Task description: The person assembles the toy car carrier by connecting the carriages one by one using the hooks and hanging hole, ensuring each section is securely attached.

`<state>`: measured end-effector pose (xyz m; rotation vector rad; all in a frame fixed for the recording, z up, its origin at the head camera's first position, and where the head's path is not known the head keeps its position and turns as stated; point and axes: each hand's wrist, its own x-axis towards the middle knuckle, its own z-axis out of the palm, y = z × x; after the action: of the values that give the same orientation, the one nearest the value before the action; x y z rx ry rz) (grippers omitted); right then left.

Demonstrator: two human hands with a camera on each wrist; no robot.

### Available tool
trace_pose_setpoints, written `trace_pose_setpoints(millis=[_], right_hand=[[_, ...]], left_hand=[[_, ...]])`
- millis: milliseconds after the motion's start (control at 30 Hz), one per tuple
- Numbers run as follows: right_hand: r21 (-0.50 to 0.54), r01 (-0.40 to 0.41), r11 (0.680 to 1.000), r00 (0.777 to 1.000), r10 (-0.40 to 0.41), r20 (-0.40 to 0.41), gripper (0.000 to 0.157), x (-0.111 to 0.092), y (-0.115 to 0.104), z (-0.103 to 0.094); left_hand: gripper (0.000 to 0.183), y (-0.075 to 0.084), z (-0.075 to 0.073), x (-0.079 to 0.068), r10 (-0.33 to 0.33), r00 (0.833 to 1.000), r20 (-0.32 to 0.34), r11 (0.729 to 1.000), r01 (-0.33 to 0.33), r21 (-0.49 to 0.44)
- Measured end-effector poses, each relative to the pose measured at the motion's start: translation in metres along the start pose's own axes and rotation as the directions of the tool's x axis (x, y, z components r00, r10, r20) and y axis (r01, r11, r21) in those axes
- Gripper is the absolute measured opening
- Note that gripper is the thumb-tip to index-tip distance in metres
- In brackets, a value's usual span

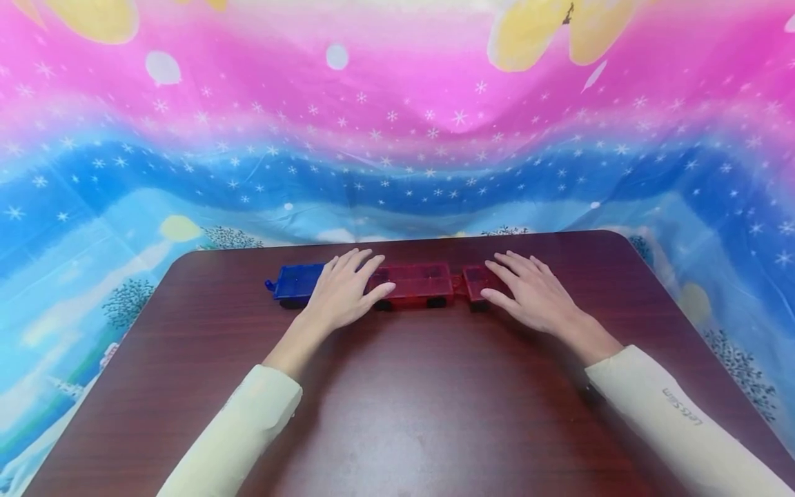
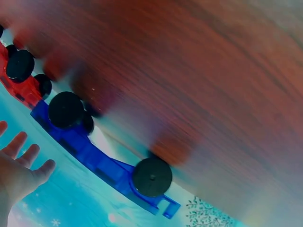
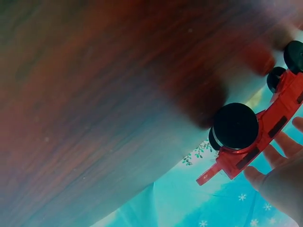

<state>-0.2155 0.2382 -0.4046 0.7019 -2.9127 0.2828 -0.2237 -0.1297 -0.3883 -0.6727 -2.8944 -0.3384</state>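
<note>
A row of flat, see-through toy car bases on black wheels stands across the far part of the table. At its left end is a blue car base [image 1: 298,279] [image 2: 102,163], coupled to a red car base [image 1: 416,279]; another red car base [image 1: 474,279] [image 3: 277,113] forms the right end. My left hand [image 1: 341,286] [image 2: 19,175] is spread over the joint between blue and red, hiding it. Over the right-hand red base, my right hand [image 1: 531,290] [image 3: 284,177] lies with fingers extended, covering most of it. Whether either palm touches cannot be told.
The dark brown wooden table [image 1: 385,393] has rounded far corners, and its far edge runs just behind the row. A pink and blue snowflake-patterned cloth [image 1: 397,152] hangs behind it and along both sides.
</note>
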Motion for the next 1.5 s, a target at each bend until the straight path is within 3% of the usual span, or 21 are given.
trace_pose_setpoints(millis=[667, 1500], right_hand=[[0.006, -0.008, 1.000, 0.999, 0.008, 0.043, 0.077, -0.003, 0.003, -0.004], [-0.029, 0.062, 0.998, 0.997, -0.061, 0.047, 0.083, 0.002, 0.010, 0.004]], left_hand=[[0.070, 0.029, 0.011, 0.015, 0.062, 0.995, 0.075, 0.996, -0.066, 0.055], [0.072, 0.036, 0.030, 0.022, 0.096, 0.986, 0.136, 0.989, -0.111, 0.101]])
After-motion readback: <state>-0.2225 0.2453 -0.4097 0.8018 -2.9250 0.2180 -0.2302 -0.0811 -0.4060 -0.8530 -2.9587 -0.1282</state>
